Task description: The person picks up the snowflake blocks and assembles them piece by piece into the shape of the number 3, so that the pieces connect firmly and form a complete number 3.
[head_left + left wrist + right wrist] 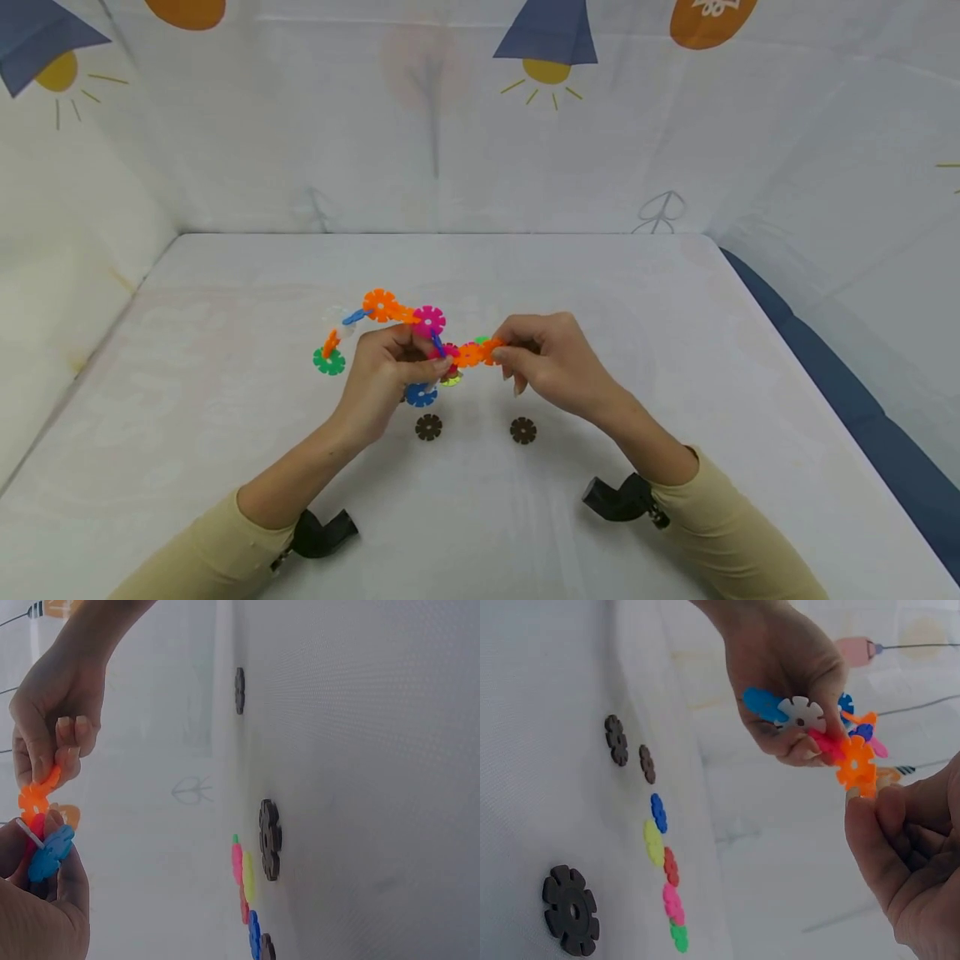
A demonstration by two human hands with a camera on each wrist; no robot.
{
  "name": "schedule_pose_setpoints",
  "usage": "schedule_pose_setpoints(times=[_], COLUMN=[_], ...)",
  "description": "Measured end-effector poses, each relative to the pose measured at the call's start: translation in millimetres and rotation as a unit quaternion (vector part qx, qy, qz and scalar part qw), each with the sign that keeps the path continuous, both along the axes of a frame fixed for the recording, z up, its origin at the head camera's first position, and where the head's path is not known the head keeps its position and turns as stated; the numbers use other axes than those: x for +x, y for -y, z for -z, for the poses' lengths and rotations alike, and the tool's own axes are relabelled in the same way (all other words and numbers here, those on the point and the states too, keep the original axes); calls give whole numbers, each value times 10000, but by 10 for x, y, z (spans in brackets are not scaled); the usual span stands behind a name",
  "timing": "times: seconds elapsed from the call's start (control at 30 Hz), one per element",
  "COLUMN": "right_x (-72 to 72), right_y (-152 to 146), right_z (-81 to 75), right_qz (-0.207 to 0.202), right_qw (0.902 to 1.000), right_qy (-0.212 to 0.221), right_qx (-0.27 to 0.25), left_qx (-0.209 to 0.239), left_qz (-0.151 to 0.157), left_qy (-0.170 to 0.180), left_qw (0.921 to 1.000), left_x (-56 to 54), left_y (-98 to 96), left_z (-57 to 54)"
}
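My left hand (pixel 378 379) grips a chain of notched plastic snowflake discs, pinching it near a pink disc (pixel 829 745). From that hand the chain curves back and left through an orange disc (pixel 379 305) to a green disc (pixel 328 361) at its far end. A white disc (pixel 800 712) and a light blue disc (pixel 763 705) jut out by the left fingers. On the right side, my right hand (pixel 558 362) pinches an orange disc (pixel 865 787) between thumb and fingertip. It meets another orange disc (pixel 854 761) between the hands; whether the two interlock I cannot tell.
On the white table (pixel 225 275) lie dark discs (pixel 428 427), one further right (pixel 522 430). Loose blue (pixel 658 813), yellow (pixel 653 842), red (pixel 671 866), pink (pixel 673 903) and green (pixel 679 937) discs lie in a row beneath the hands.
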State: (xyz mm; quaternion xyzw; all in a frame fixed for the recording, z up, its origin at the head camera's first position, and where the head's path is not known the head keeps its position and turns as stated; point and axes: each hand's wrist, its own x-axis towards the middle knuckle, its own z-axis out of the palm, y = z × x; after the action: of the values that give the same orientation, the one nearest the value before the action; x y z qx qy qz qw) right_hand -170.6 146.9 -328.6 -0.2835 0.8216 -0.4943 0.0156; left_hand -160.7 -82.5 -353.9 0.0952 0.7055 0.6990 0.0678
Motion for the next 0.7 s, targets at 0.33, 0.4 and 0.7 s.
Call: schedule_pose_setpoints(times=[0.33,0.4,0.7], right_x=[21,24,9], right_y=[47,51,53], right_z=[45,48,29], right_qz=[20,45,17], right_qw=[9998,9997,9998], right_qy=[-163,-203,-138], right_qx=[-119,-127,-120], left_qx=[-244,-260,-238], left_qz=[111,109,164], left_qy=[-42,-45,97], left_qw=[9996,9996,9995], left_x=[-8,-6,-8], left_y=[11,9,15], left_z=[-15,-16,-22])
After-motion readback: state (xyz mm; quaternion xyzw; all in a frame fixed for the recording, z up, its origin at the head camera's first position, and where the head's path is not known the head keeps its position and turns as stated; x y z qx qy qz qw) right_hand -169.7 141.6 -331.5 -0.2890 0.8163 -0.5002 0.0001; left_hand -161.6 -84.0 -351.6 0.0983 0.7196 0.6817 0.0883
